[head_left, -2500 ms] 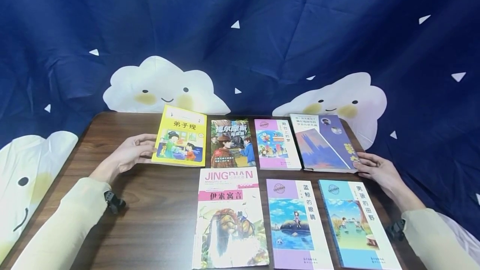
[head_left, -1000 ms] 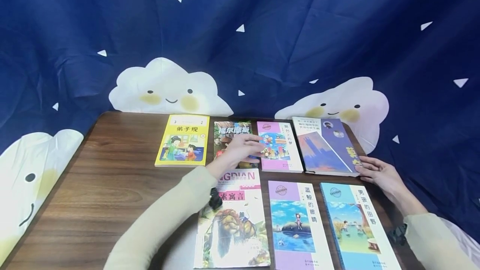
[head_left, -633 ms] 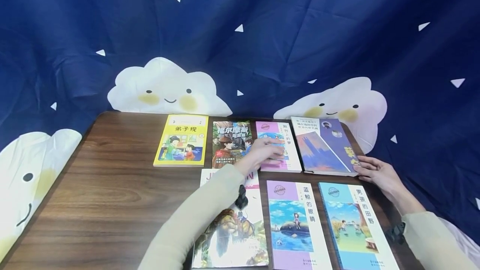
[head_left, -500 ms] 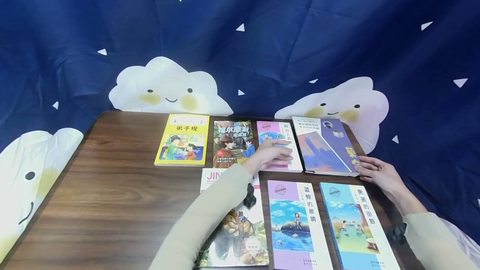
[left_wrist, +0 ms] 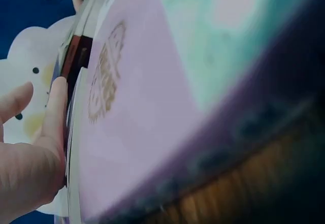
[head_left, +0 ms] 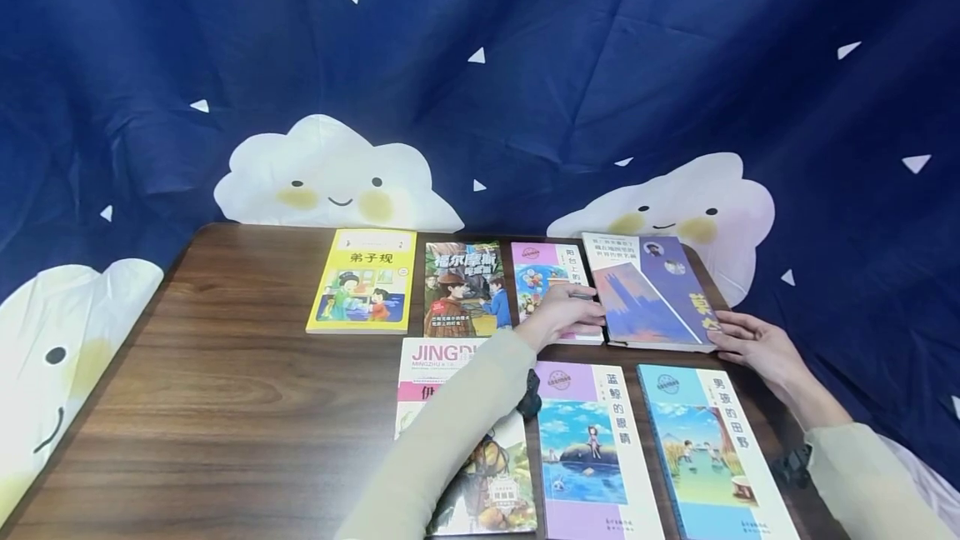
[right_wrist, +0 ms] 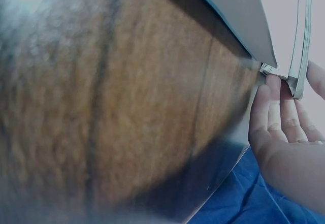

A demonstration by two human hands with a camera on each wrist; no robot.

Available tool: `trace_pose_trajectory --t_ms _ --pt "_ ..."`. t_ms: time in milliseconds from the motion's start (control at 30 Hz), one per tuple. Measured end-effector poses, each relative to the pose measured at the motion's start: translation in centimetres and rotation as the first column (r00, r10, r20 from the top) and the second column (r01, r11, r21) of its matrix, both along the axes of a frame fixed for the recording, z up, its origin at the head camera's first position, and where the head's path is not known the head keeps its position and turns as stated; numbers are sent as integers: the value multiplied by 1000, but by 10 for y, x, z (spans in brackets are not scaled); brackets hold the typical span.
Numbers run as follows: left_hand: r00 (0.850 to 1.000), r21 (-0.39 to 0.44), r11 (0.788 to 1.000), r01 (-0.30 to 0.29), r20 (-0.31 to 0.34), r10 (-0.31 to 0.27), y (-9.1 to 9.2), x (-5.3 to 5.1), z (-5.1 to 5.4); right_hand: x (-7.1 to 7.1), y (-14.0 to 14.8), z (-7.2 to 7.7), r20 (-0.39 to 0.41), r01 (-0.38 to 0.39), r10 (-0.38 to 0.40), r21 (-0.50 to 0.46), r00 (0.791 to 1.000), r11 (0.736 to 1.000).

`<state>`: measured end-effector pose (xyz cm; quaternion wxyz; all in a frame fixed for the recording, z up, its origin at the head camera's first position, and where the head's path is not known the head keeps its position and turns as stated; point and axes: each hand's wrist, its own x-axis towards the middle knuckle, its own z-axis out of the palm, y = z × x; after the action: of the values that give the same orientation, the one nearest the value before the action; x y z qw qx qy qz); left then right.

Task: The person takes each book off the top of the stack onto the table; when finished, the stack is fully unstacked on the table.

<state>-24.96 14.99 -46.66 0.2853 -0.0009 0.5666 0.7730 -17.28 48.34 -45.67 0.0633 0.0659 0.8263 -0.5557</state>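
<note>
In the head view, a white-and-purple book (head_left: 645,294) lies at the right end of the back row. My left hand (head_left: 561,315) reaches over the pink-and-white book (head_left: 551,263), its fingertips at the purple book's left edge. In the left wrist view, one finger (left_wrist: 54,109) lies straight along a book edge, the thumb apart. At the purple book's lower right edge is my right hand (head_left: 765,361). Its fingers (right_wrist: 292,122) extend straight to the book's corner in the right wrist view. My left forearm partly covers a lion-cover book (head_left: 517,486).
Left in the back row lie a yellow book (head_left: 367,282) and a detective-cover book (head_left: 465,290). A lilac book (head_left: 585,440) and a light-blue book (head_left: 705,440) lie in front. All are on the brown wooden table (head_left: 225,390), before a blue cloud-print curtain (head_left: 480,107).
My left hand has left the yellow book, which now lies straighter, and moved right across the back row to the white-and-purple book. My right hand has stayed at that book's right edge.
</note>
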Motion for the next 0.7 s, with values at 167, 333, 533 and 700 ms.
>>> trace_pose_trajectory --t_ms 167,333,533,700 --pt "999 -28 998 -48 -15 48 7 5 3 -1 -1 0 3 3 -3 14 1000 1000" --pt "998 -37 997 -62 -6 61 13 8 6 -2 -2 0 -1 5 -5 11 1000 1000" --pt "994 -12 994 -107 18 108 17 9 8 -2 -1 -2 4 3 -3 41 1000 999" --pt "994 -33 994 -107 -11 107 6 7 13 -4 -1 -4 12 1 -2 83 1000 997"
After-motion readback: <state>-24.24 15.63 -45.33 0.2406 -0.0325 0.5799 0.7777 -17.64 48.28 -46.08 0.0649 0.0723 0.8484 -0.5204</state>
